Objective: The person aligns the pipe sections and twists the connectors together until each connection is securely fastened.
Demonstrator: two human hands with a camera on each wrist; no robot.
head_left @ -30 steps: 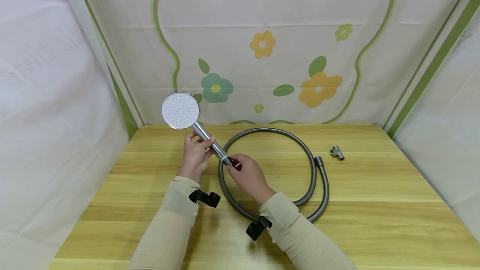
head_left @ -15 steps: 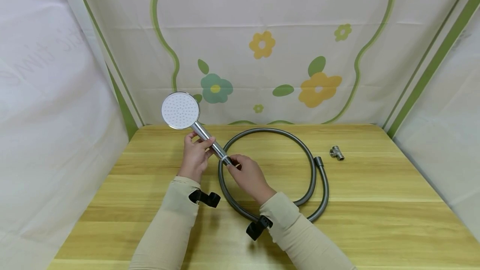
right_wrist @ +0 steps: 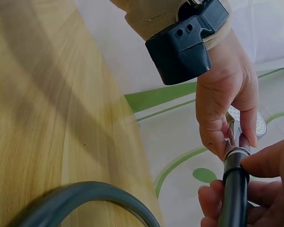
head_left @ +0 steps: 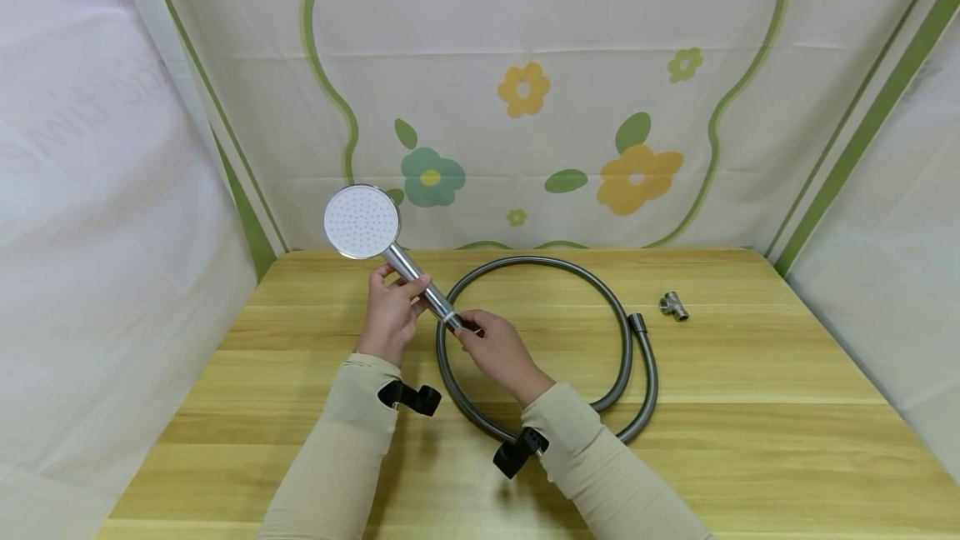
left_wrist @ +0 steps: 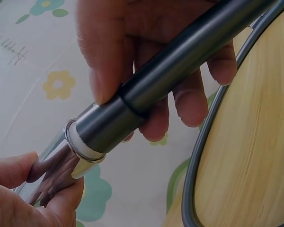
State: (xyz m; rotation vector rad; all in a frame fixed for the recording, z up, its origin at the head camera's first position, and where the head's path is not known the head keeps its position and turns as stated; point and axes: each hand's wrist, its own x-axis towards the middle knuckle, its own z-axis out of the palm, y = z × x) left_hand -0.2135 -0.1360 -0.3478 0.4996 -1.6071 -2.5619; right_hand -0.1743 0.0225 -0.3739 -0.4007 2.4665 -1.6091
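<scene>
My left hand (head_left: 387,315) grips the chrome handle of a hand shower (head_left: 362,222), whose round white spray face is tilted up at the far left. At the handle's lower end, my right hand (head_left: 501,350) pinches the dark end connector (left_wrist: 109,125) of a grey shower hose. Thumb and fingers lie on opposite sides of that connector in the left wrist view. Between handle and connector shows a white ring (left_wrist: 84,143); how far the threads engage is hidden. The hose (head_left: 528,260) loops across the wooden table, and its other end nut (head_left: 637,322) lies to the right.
A small metal tee fitting (head_left: 674,307) lies on the wooden table (head_left: 765,440) at the back right. Behind the table hangs a flowered cloth (head_left: 570,107), with more cloth at both sides. Each wrist wears a black camera mount.
My right hand has shifted very slightly at the connector, its fingers turning a little. The left hand and the hand shower hold almost the same place.
</scene>
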